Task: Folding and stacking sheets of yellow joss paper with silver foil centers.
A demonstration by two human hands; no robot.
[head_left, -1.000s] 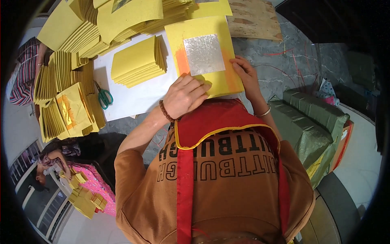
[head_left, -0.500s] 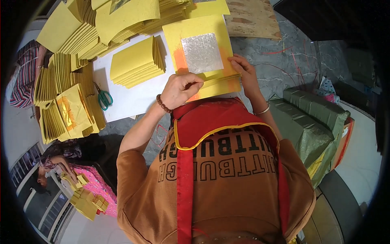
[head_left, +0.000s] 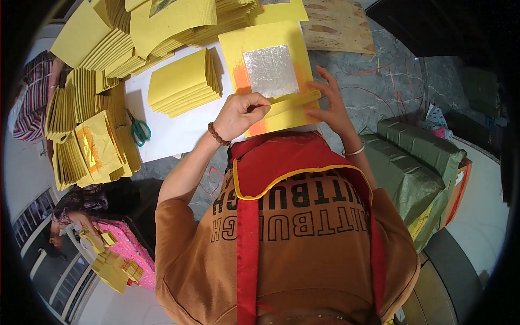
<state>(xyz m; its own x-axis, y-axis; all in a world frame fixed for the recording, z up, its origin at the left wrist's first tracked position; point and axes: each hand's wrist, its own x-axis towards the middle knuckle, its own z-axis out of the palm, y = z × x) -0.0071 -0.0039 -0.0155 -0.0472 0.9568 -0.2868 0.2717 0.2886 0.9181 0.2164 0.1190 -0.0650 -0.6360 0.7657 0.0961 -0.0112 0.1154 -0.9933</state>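
Observation:
A yellow paper sheet (head_left: 229, 50) with a silver foil square (head_left: 271, 70) and orange patches lies in front of me, its near edge turned up into a narrow fold (head_left: 295, 106). My left hand (head_left: 242, 115), wearing a beaded bracelet, is closed in a pinch at the left end of that fold. At the fold's right end is my right hand (head_left: 333, 107), its thumb and fingers spread apart, close to the paper's edge. Left of the sheet sits a stack of folded yellow paper (head_left: 181, 81) on the white tabletop (head_left: 179, 132).
Green-handled scissors (head_left: 140, 132) lie at the table's left edge beside bundles of folded yellow paper (head_left: 81, 97). More stacks (head_left: 170, 27) rise at the back. Green wrapped packages (head_left: 406, 157) stand to the right. Another person (head_left: 81, 214) handles yellow paper at a pink-covered table (head_left: 127, 246), lower left.
My right hand's fingers have spread apart and moved off the fold's right end. The left hand stays pinched in nearly the same place, and the fold stands a little higher.

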